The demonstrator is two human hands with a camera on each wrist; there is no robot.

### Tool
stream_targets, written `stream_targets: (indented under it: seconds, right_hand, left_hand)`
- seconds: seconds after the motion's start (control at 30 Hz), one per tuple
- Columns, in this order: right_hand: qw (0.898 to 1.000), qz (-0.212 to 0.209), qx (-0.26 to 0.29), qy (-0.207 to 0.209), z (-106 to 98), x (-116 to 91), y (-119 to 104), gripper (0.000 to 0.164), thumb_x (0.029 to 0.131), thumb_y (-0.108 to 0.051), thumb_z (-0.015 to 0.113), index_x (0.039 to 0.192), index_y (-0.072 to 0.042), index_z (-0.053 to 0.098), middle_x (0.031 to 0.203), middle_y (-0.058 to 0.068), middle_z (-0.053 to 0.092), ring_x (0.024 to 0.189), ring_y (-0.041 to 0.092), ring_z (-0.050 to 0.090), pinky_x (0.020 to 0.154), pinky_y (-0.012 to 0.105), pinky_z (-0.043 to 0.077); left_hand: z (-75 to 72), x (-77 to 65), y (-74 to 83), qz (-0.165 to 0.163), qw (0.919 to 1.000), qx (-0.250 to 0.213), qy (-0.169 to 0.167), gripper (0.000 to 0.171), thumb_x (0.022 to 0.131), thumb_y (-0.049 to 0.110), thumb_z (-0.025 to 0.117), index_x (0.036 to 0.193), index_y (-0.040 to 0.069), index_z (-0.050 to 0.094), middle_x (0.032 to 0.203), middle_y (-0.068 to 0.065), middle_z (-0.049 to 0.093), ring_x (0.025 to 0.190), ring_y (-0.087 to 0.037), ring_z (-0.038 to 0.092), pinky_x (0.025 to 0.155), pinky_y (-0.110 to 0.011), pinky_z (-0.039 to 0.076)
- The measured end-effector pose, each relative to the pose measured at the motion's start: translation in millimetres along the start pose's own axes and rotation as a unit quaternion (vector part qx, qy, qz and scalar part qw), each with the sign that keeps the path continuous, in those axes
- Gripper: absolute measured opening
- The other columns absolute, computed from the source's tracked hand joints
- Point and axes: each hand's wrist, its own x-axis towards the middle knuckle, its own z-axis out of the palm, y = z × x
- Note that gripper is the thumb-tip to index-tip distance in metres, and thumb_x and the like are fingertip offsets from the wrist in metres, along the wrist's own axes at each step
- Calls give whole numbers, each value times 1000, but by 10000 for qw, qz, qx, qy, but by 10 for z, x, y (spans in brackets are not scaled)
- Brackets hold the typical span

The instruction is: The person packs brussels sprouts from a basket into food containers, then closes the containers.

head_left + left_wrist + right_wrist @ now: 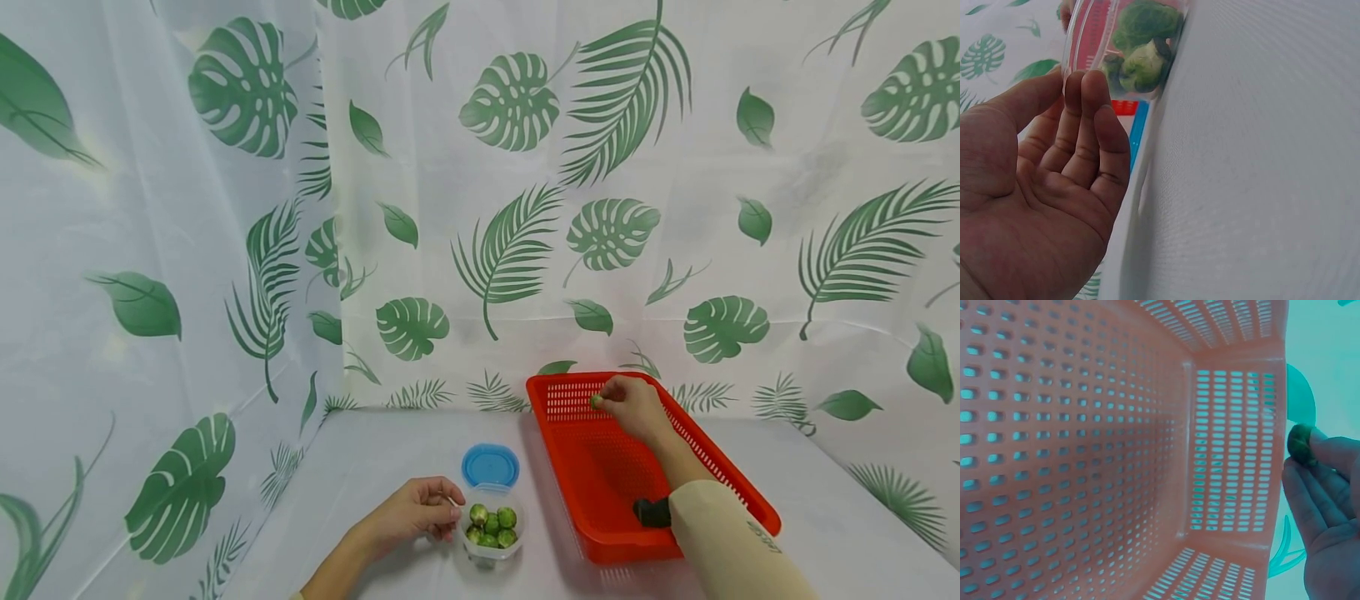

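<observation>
Several Brussels sprouts (492,527) lie in a small clear plastic container (517,546) on the table. My left hand (422,510) holds the container's left rim with thumb and fingertips; in the left wrist view this hand (1054,169) reaches the clear wall with its fingers curled. Over the far end of the red basket (558,475), my right hand (633,406) pinches a single Brussels sprout (596,402) between thumb and fingertips. The right wrist view shows that sprout (1300,445) at the tips of the right hand (1329,506), near the basket's perforated end wall (1235,450).
A blue round lid (490,465) lies just behind the container. The long red basket stands to the right, with raised perforated sides. A white curtain with green leaf prints (420,250) hangs behind the table (360,454) and along the left. A black strap (652,512) is at my right wrist.
</observation>
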Motion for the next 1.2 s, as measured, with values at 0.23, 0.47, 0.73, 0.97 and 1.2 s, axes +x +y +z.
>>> stream_targets:
  seconds: [0.23, 0.47, 0.73, 0.97, 1.2]
  right_hand:
    - [9998, -190, -22, 47, 0, 39, -48, 17, 99, -23, 73, 108, -8, 71, 106, 14, 74, 96, 29, 64, 80, 37, 59]
    - [9992, -353, -6, 171, 2, 48, -133, 18, 99, -23, 73, 107, -7, 70, 101, 12, 70, 93, 29, 61, 76, 33, 55]
    - [9983, -527, 104, 202, 34, 53, -250, 17, 100, -21, 72, 110, -7, 72, 101, 12, 71, 91, 27, 61, 77, 32, 56]
    - [9967, -746, 281, 163, 75, 34, -374, 17, 99, -22, 73, 111, -10, 71, 100, 10, 72, 90, 26, 63, 78, 30, 58]
    - [9942, -1018, 301, 165, 98, 41, -497, 15, 99, -20, 73, 111, -11, 72, 99, 8, 73, 89, 24, 63, 78, 27, 57]
  left_hand:
    - [0, 5, 8, -32, 10000, 12, 4, 31, 99, 14, 70, 122, -6, 62, 80, 0, 72, 72, -13, 70, 66, -27, 55]
    - [1, 7, 10, -16, 10000, 11, 35, 30, 99, 13, 69, 121, -7, 62, 80, -1, 71, 71, -13, 69, 66, -27, 55]
    - [1, 9, 11, 3, 10000, -32, -6, 28, 100, 13, 68, 120, -6, 62, 79, 0, 71, 71, -13, 69, 66, -27, 55]
    - [6, -2, 27, -18, 10000, -38, 0, 29, 99, 14, 69, 119, -6, 63, 80, 0, 71, 71, -12, 69, 66, -27, 55]
    - [5, -1, 26, -24, 10000, -28, 14, 27, 100, 13, 68, 119, -5, 63, 80, 0, 71, 71, -13, 69, 66, -27, 55]
